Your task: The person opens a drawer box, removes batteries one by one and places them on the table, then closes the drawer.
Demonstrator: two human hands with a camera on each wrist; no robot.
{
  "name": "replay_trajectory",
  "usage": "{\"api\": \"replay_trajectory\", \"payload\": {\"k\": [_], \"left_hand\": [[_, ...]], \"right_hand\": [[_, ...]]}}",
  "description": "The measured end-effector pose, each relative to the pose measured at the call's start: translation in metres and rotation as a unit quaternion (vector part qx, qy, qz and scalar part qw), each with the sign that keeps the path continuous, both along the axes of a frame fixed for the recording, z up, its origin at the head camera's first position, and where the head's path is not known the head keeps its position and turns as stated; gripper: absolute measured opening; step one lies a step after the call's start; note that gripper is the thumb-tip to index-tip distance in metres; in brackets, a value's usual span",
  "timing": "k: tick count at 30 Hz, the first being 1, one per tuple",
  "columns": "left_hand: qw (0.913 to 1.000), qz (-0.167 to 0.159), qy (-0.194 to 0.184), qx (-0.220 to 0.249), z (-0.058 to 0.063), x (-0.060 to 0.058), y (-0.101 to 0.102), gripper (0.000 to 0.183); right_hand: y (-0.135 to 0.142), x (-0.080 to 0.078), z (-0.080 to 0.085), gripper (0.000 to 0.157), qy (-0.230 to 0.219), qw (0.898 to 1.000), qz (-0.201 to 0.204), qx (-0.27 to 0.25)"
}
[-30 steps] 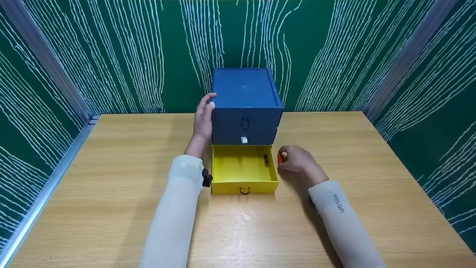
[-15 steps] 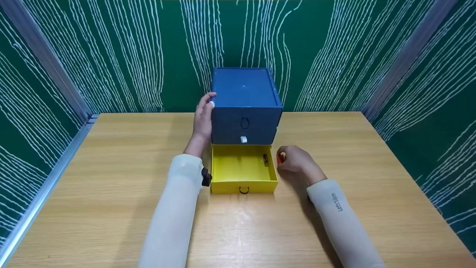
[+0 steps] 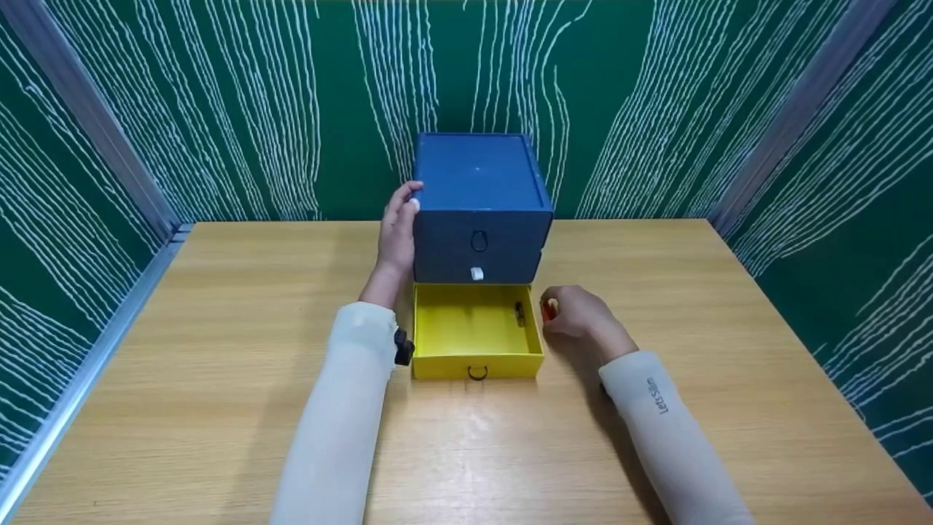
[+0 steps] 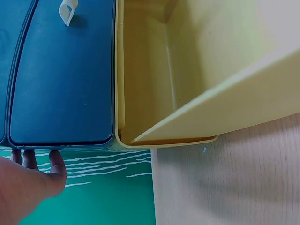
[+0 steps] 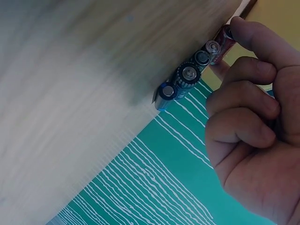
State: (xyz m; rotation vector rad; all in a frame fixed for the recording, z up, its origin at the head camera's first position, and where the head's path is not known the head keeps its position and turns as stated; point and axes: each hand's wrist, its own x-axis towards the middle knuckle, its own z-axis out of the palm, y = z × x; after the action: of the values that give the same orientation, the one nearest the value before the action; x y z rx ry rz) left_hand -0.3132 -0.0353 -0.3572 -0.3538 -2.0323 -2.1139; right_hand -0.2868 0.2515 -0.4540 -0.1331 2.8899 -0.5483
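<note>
My left hand (image 3: 397, 233) rests with its fingertips against the left side of a blue drawer cabinet (image 3: 477, 171); in the left wrist view its fingers (image 4: 57, 164) touch the side edge. A yellow bottom drawer (image 3: 477, 367) is pulled out, and one small dark battery (image 3: 520, 314) lies in it at the right. Just outside the drawer's right wall, my right hand (image 3: 581, 313) pinches a red battery (image 5: 224, 43) between finger and thumb, its other fingers curled in. Beside that battery stand several more upright batteries (image 5: 189, 74) in a row on the table.
The two upper blue drawers are pushed in; the lower has a white pull tab (image 3: 477, 274), the upper a dark loop (image 3: 479, 240). A wooden table (image 3: 240, 350) carries everything. Green walls (image 3: 474, 65) with white lines stand behind and at both sides.
</note>
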Motion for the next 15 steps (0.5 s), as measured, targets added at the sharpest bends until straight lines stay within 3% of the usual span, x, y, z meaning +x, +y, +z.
{"api": "replay_trajectory", "payload": {"k": [10, 15], "left_hand": [[0.9999, -0.008, 0.009, 0.009, -0.003, -0.001, 0.0, 0.037], [1.0, -0.001, 0.005, 0.008, -0.016, -0.015, -0.001, 0.033]], "right_hand": [[0.0, 0.003, -0.001, 0.047, -0.019, 1.0, -0.021, -0.01], [0.001, 0.003, 0.001, 0.054, -0.029, 0.999, -0.024, -0.01]]}}
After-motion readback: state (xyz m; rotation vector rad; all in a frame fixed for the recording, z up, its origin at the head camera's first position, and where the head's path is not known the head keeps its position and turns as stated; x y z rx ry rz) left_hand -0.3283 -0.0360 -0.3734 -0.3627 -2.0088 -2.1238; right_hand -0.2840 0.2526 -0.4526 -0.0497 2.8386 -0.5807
